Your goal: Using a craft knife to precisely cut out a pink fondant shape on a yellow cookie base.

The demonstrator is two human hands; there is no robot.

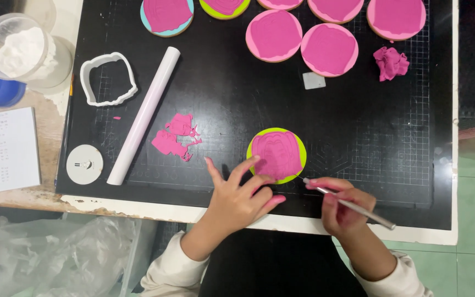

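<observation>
Fingers (247, 168) of the left hand (237, 198) spread loosely, tips steadying the lime cookie (277, 155) near the black mat's (358, 132) front edge; the right hand (343, 206) pinches a thin metal tool (350, 204) at its rim. Its pink topping looks laid on, the edge apparently being trimmed. Seven covered cookies (329, 49) sit at the worktop's far side, scraps (174, 137) and roller (145, 113) lying left.

A black cutting mat (358, 143) carries pink-topped cookies (329, 49), a rolling pin (144, 116) and a white cutter (109, 78).
</observation>
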